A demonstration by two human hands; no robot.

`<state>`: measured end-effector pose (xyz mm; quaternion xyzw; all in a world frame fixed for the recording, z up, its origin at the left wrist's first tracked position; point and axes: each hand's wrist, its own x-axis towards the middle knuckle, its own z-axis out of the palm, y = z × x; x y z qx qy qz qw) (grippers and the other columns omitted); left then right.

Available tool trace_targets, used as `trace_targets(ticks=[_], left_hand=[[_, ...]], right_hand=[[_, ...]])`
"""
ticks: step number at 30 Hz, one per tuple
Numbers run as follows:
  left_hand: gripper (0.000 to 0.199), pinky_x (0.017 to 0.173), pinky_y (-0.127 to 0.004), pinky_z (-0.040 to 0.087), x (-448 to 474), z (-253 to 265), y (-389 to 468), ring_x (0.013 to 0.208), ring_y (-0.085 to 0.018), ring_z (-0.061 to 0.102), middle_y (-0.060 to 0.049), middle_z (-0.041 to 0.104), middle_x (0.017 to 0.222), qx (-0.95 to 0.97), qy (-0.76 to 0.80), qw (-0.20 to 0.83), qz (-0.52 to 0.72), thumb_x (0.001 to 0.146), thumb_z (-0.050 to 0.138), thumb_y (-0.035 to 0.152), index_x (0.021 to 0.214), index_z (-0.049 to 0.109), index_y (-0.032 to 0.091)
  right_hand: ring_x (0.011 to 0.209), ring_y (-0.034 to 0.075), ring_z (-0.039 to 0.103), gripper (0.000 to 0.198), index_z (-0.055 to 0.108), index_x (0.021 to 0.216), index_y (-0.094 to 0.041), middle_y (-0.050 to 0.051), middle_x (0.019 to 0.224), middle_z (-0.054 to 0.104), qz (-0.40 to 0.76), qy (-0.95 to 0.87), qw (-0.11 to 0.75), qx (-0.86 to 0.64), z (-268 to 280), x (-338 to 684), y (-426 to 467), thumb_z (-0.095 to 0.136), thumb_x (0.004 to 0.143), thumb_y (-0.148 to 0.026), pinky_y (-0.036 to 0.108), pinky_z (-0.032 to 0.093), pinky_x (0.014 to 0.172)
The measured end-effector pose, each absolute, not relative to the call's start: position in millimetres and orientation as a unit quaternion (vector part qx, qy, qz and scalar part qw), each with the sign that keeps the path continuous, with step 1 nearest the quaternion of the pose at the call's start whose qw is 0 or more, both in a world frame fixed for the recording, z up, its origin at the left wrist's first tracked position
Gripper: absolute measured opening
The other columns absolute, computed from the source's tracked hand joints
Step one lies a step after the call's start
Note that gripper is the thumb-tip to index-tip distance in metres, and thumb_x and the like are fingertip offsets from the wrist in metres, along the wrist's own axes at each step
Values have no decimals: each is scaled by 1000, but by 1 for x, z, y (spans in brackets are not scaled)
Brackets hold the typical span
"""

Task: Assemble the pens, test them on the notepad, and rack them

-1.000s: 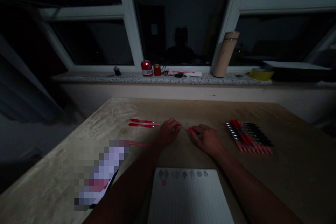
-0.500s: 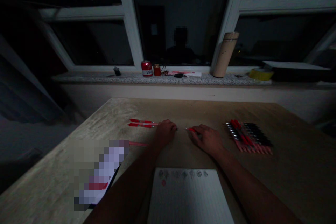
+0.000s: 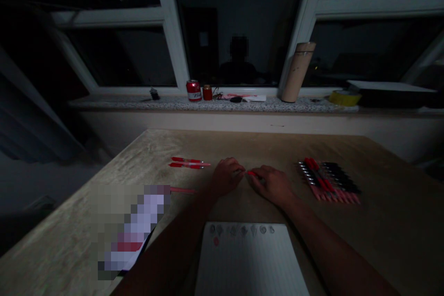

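My right hand (image 3: pixel 272 182) is closed in a pinch round a red pen (image 3: pixel 251 173), whose front end points left; most of it is hidden by the fingers. My left hand (image 3: pixel 229 176) meets it there, fingertips pressed together at the pen's tip. What those fingers hold, if anything, is too small and dark to make out. Beyond my left wrist lie two red pens (image 3: pixel 186 165) side by side, with a pale pink slim piece beside them. Below the hands is a lined notepad (image 3: pixel 249 259) with a row of dark scribbles and one red mark.
On the right several black pens (image 3: pixel 338 178) lie in a row, with red pens (image 3: pixel 317 173) across them. A pink stick (image 3: pixel 183 190) and a blurred-out flat object (image 3: pixel 138 231) lie left. A can (image 3: pixel 194 90), a jar (image 3: pixel 207 93) and a flask (image 3: pixel 298 72) stand on the windowsill.
My left hand has moved right, bringing its fingertips to the tip of the red pen. The pale pink piece behind it is now uncovered. My right hand has hardly moved.
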<state>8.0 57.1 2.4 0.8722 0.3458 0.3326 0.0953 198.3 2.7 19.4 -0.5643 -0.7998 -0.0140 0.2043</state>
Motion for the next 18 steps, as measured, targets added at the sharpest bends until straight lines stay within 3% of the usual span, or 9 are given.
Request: trace_targets(ticks=[18], left_hand=[[22, 75, -27, 41, -6, -4, 71, 80, -15, 53, -4, 57, 83, 829, 414, 129, 353, 87, 45, 29, 79, 60, 16]], right_hand=[[82, 18, 60, 32, 68, 99, -23, 6, 89, 67, -19, -773, 191, -605, 17, 211, 10, 42, 88, -37, 26, 39, 71]])
